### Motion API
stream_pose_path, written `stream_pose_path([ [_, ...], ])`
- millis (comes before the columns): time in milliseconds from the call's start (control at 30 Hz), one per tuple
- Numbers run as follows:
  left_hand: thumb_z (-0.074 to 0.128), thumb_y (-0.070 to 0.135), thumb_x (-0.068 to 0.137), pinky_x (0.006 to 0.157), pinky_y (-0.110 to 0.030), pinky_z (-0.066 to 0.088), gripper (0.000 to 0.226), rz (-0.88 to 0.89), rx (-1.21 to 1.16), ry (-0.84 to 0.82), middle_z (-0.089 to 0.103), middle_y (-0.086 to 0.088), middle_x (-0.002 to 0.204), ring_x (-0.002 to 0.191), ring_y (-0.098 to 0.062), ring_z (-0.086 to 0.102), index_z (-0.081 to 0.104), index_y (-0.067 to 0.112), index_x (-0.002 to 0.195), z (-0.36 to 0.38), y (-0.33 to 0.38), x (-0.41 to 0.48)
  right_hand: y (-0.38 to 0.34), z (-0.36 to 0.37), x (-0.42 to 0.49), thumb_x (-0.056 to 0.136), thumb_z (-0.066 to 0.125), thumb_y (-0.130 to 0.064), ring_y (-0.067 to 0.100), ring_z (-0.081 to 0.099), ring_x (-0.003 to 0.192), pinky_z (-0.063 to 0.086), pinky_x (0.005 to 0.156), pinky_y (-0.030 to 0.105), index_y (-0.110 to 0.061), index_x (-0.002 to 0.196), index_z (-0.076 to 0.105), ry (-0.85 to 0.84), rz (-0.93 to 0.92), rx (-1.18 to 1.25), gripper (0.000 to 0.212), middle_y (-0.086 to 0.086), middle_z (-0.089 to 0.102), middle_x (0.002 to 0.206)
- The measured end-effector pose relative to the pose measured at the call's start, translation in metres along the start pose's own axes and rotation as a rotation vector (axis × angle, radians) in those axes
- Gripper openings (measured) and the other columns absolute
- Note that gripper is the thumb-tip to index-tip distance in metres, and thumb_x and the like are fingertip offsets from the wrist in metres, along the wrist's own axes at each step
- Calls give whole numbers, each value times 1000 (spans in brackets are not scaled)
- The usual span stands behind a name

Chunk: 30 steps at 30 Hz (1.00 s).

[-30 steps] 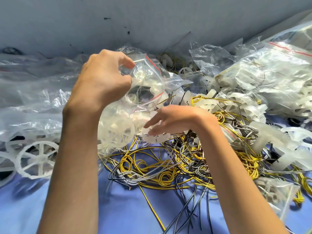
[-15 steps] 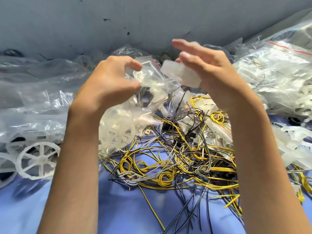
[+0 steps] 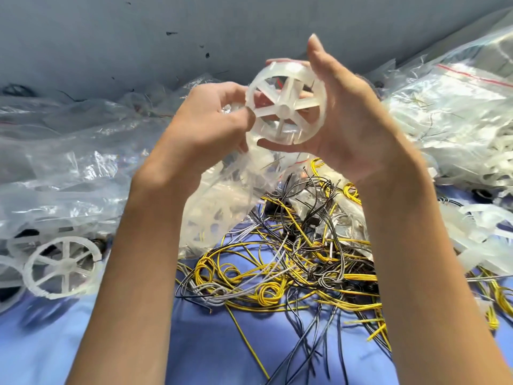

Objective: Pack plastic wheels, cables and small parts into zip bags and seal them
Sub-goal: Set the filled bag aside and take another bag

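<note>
While the white spoked wheel (image 3: 286, 108) hung in the air, upright and facing the camera, the right hand (image 3: 347, 120) grasped it by the rim. The thumb lay under its lower edge and the fingers (image 3: 315, 50) reached up behind its far side, one of them pointing straight past the top. Just left of that wheel, the left hand (image 3: 211, 126) had its fingers clenched on the bunched mouth of a clear zip bag (image 3: 219, 201). They were hard against the wheel's left edge, though whether they touched it could not be told.

The bag sagged below the wheel, down to the table (image 3: 249, 345), and more pale wheels showed dimly through its film. Also below the wheel, a tangle of yellow, black and grey cables (image 3: 291, 262) sprawled over the blue table. Well down and to the left of the wheel, a second wheel (image 3: 62, 266) lay flat by a heap of crumpled clear bags (image 3: 69, 162). To the right of the wheel lay filled bags (image 3: 458, 120) of white parts, one with a red zip line. A grey wall (image 3: 138, 37) stood behind the wheel.
</note>
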<state>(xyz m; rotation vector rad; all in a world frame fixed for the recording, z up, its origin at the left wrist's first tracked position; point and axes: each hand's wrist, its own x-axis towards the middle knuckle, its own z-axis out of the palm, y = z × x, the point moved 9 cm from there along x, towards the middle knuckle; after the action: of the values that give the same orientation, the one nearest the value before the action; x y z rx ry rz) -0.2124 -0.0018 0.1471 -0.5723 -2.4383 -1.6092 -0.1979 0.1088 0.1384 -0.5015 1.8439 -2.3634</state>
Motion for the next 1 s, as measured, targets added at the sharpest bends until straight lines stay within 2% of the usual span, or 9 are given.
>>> stream_pose_path([
  [100, 47, -2, 84, 53, -18, 46, 32, -33, -44, 26, 64, -2, 77, 43, -5, 48, 69, 18, 97, -3, 0, 1, 7, 0, 0, 99, 34, -46, 21, 65, 83, 57, 73, 39, -19, 97, 61, -38, 60, -38, 39, 2, 68, 91],
  [200, 45, -3, 85, 49, -15, 44, 34, -42, -37, 43, 60, 1, 72, 39, -2, 46, 66, 15, 105, -1, 1, 1, 12, -8, 4, 97, 44, -41, 13, 64, 80, 56, 68, 33, -23, 105, 60, 59, 71, -283, 26, -3, 66, 98],
  [367, 44, -3, 85, 45, -11, 40, 33, -45, -14, 72, 57, 16, 56, 37, -1, 46, 67, 15, 101, -3, 0, 1, 13, -13, 9, 92, 56, -37, 15, 58, 104, 48, 95, 42, -29, 109, 58, 149, 44, -545, 19, -4, 61, 113],
  [433, 44, -3, 85, 43, -9, 38, 32, -40, -9, 88, 55, 17, 47, 36, -1, 47, 66, 17, 97, -8, 1, 1, 14, -10, 8, 92, 57, -36, 16, 56, 104, 44, 97, 41, -30, 112, 57, 119, 41, -572, 21, -4, 61, 112],
  [533, 45, -1, 85, 42, -8, 36, 31, -32, 14, 96, 59, 14, 66, 36, -1, 49, 67, 15, 100, -8, 2, 1, 17, -6, 6, 91, 58, -36, 13, 54, 93, 42, 81, 32, -29, 120, 51, 71, 36, -631, 30, -2, 59, 100],
  [633, 45, 0, 86, 42, -8, 36, 30, -26, 21, 97, 65, 8, 86, 36, -2, 49, 66, 15, 102, -6, 4, -1, 20, -1, 7, 94, 55, -32, 13, 56, 104, 41, 76, 26, -29, 126, 44, 14, 31, -675, 34, 8, 56, 123],
  [800, 46, 0, 85, 44, -10, 38, 31, -28, -1, 149, 66, 8, 88, 37, -1, 48, 65, 17, 101, -13, 2, 0, 16, 3, 8, 97, 51, -27, 4, 38, 132, 41, 97, 25, -32, 134, 41, -36, -29, -740, 39, 0, 46, 139],
  [900, 48, 2, 85, 45, -11, 40, 30, -21, 8, 198, 66, 6, 92, 37, 0, 47, 65, 16, 104, -20, 1, 0, 12, 8, 8, 96, 53, -26, 6, 44, 129, 39, 107, 29, -30, 138, 42, -42, -94, -859, 44, -6, 47, 141],
  [1000, 49, 5, 84, 45, -12, 40, 26, 2, -15, 293, 67, 4, 95, 39, 0, 46, 66, 17, 100, -32, 1, 0, -1, 8, 7, 94, 56, -22, 0, 59, 108, 47, 94, 20, -19, 126, 58, 54, -207, -960, 32, -10, 62, 116],
])
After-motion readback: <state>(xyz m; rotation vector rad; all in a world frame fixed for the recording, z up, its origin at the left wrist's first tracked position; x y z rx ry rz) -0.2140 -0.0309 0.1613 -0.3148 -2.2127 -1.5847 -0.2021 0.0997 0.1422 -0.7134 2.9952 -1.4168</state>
